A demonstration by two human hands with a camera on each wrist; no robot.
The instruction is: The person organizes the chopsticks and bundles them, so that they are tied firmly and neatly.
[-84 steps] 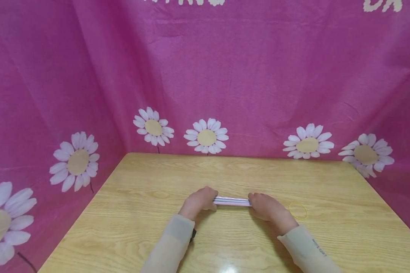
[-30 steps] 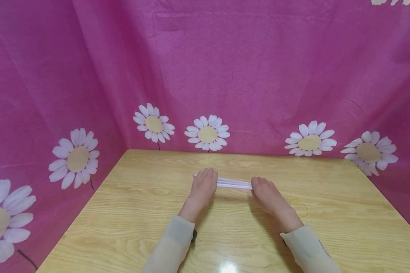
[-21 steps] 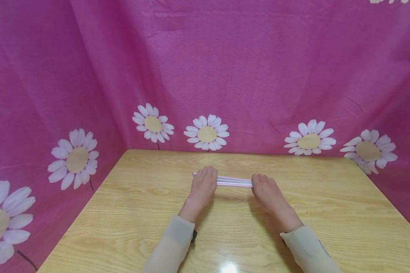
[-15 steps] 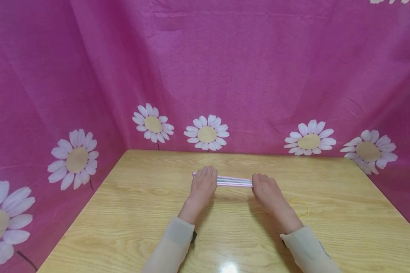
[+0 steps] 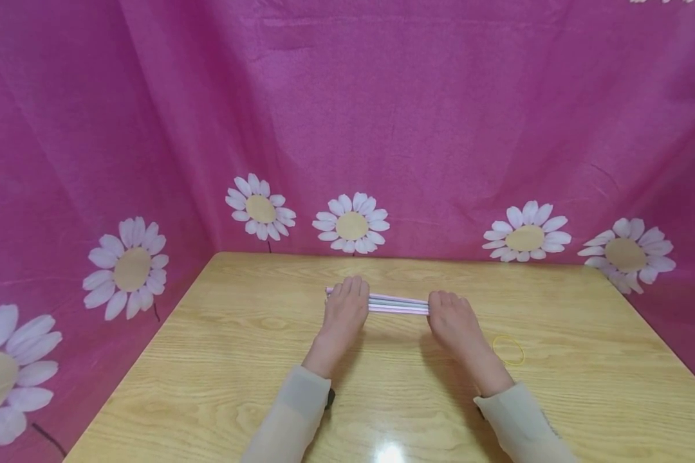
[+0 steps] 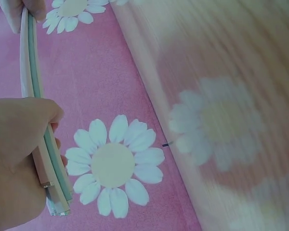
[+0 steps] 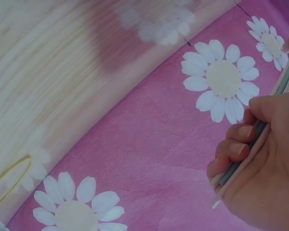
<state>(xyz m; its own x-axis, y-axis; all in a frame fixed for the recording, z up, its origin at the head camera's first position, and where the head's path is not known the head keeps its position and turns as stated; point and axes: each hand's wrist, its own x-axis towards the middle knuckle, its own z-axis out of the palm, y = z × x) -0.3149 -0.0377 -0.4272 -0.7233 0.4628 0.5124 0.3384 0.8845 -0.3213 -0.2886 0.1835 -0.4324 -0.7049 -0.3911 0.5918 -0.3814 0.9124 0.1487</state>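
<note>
A bundle of slim, straight sticks [image 5: 398,305] in pink, white and grey-green runs level between my two hands, above the wooden table. My left hand [image 5: 345,312] grips its left part from above, and the stick ends poke out past the fingers. In the left wrist view the sticks [image 6: 50,154] show silvery ends below my palm. My right hand [image 5: 456,325] holds the other end; the right wrist view shows the fingers [image 7: 237,148] curled around the sticks, with a pale tip sticking out below. The exact kind of stick I cannot tell.
A thin yellow rubber band [image 5: 508,350] lies on the table [image 5: 255,334] to the right of my right forearm. Behind and beside the table hangs a pink cloth [image 5: 428,128] printed with white daisies.
Both hands have carried the bundle up and away from me. My left hand now grips farther in, so the left ends stick out. Over the last second there is only slight further motion.
</note>
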